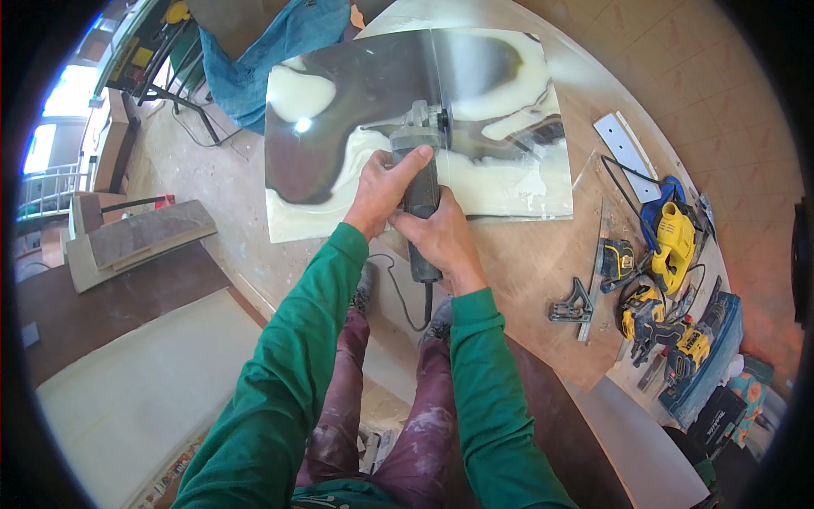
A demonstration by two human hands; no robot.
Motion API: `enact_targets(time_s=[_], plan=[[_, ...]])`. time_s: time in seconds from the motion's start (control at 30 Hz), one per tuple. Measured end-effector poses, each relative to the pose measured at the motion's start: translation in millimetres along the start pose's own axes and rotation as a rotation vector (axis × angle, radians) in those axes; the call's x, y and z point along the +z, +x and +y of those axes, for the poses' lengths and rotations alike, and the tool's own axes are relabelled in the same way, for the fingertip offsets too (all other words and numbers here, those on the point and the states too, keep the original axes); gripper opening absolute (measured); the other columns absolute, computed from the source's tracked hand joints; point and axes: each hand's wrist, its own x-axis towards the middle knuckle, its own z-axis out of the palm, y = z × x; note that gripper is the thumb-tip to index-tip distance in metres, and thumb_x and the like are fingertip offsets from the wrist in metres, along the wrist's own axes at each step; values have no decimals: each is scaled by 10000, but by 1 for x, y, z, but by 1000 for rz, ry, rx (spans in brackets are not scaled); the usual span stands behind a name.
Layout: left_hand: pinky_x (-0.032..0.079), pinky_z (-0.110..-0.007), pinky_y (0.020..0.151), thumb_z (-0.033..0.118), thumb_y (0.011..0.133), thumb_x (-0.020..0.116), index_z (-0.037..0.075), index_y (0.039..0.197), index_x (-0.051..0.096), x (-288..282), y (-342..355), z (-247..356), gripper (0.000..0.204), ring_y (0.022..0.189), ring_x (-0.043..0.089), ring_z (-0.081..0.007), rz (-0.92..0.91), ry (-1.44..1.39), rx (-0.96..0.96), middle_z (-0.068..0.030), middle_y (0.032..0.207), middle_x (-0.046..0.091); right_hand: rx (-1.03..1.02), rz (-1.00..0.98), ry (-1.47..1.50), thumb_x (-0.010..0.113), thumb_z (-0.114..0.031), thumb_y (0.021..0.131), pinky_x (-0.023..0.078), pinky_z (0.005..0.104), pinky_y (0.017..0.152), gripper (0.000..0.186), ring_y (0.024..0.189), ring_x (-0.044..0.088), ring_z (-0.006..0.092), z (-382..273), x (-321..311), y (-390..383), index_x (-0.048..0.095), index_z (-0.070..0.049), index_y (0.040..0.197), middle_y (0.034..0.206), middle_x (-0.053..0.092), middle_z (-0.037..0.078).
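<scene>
My left hand (381, 191) wraps round the front of a dark grey angle grinder (421, 201), its thumb lying along the top. Behind it, my right hand (444, 240) grips the rear of the body, and a cord trails down from its end. The grinder's head rests over a glossy slab (513, 191) with a black and white marbled pattern. A thin straight line runs from the slab's far edge down to the grinder. Whitish dust lies on the slab around that line. The disc itself is mostly hidden under the tool.
The slab lies on a wooden board (585, 327). To the right are a combination square (581, 304), a tape measure (616, 259), a yellow corded power tool (675, 237), cordless drills (691, 343) and a white strip (626, 153). A blue cloth (242, 81) hangs at the far left.
</scene>
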Motion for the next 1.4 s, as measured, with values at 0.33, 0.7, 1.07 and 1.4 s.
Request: enact_targets(time_s=[0.33, 0.7, 1.07, 1.4], plan=[[623, -363, 894, 666, 941, 888, -143, 1309, 668, 0, 15, -4, 915, 1004, 737, -222, 30, 17, 28, -165, 1138, 739, -20, 1, 13, 960, -494, 827, 625, 474, 999, 892, 1147, 816, 415, -1, 2, 13, 630, 129, 1373, 1254, 806, 297], [634, -392, 954, 667, 884, 926, -213, 1376, 620, -4, 23, 5, 1054, 1103, 764, -280, -13, 24, -4, -263, 1247, 746, -13, -8, 19, 981, -397, 837, 609, 373, 966, 819, 1100, 772, 251, -5, 2, 23, 648, 126, 1373, 1230, 788, 188], [600, -352, 889, 682, 953, 871, -144, 1275, 688, -1, 24, 4, 906, 999, 717, -212, 8, 20, 22, -163, 1128, 730, -3, -15, 30, 987, -403, 844, 613, 375, 954, 816, 1087, 771, 249, -13, -1, 22, 646, 130, 1360, 1216, 789, 188], [634, -393, 984, 653, 893, 933, -233, 1416, 575, 0, 3, -2, 1090, 1147, 766, -292, 6, 15, 4, -287, 1281, 733, -21, 4, 15, 962, -360, 883, 616, 368, 915, 771, 1051, 771, 228, 1, 1, 1, 636, 128, 1383, 1205, 793, 175]])
